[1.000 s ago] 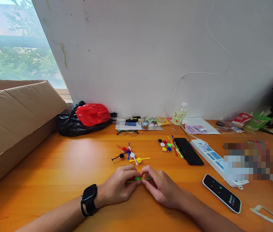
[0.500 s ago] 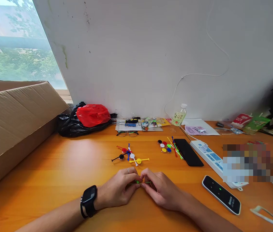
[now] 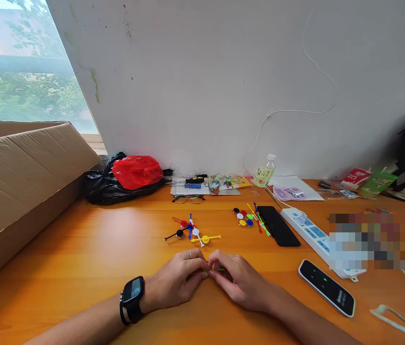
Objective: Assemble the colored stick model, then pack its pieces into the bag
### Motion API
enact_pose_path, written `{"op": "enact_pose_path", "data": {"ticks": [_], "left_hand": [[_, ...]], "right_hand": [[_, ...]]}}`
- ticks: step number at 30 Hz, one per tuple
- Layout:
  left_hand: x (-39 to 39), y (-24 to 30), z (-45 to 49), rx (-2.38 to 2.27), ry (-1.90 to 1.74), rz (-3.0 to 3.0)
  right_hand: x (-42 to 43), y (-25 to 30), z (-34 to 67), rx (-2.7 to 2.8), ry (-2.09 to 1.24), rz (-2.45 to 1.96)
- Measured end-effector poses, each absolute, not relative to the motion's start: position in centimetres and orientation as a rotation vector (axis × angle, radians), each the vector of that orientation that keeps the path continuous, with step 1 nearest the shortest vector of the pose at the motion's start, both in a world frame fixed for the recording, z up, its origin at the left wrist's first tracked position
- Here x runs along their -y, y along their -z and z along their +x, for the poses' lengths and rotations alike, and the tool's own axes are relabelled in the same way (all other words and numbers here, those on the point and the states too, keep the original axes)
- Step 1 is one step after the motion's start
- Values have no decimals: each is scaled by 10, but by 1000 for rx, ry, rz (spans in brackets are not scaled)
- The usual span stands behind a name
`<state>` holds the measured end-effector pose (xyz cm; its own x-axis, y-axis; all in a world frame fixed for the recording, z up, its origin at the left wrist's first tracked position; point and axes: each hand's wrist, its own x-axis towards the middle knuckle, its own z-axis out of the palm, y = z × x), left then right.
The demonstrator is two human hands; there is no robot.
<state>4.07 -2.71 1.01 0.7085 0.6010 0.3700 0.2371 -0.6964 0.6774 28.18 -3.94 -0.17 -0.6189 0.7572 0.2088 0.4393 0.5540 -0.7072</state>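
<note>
— Holding a thing that small, did it look heavy to handle?

— No. From where I stood, I judged the green piece (image 3: 220,270) very light, probably thin plastic: stiff along its length with a little give, and perhaps slick against bare fingertips.

— Fragile, too?

— Likely enough, had it been bent hard at a narrow spot. I thought the middle was the place to take hold, fingertips only, with a gentle squeeze.

— And where was it? I hardly saw it.

— Between the two hands, over the near part of the wooden table (image 3: 202,328). The left hand (image 3: 177,278) pinched it between thumb and fingers, and the right hand (image 3: 240,280) pinched it from the other side. The fingertips of both came together, touching or nearly so; I couldn't tell which.

— What did it look like?

— Bright green, and slender where a sliver showed by the right fingers. The rest was hidden, so I couldn't make out its whole shape. Just beyond lay a yellow arrow (image 3: 206,239), round at its middle, and farther right some coloured discs (image 3: 241,216) beside a few thin rods (image 3: 259,221).
</note>
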Motion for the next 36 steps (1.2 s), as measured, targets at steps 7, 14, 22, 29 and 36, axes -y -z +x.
{"op": "enact_pose_path", "data": {"ticks": [7, 14, 22, 29, 36], "left_hand": [[26, -4, 41, -689, -786, 2314], [24, -3, 39, -721, -1006, 2159], [19, -10, 38, -760, -1029, 1958], [22, -10, 34, -824, -1159, 1945], [24, -13, 35, -855, -1216, 1995]], "right_hand": [[37, 3, 283, 2292, -808, -963], [37, -13, 283, 2066, -996, -921], [26, -5, 285, 1702, -1418, -885], [27, -8, 278, 1719, -1387, -898], [23, -10, 280, 1781, -1049, -966]]}}
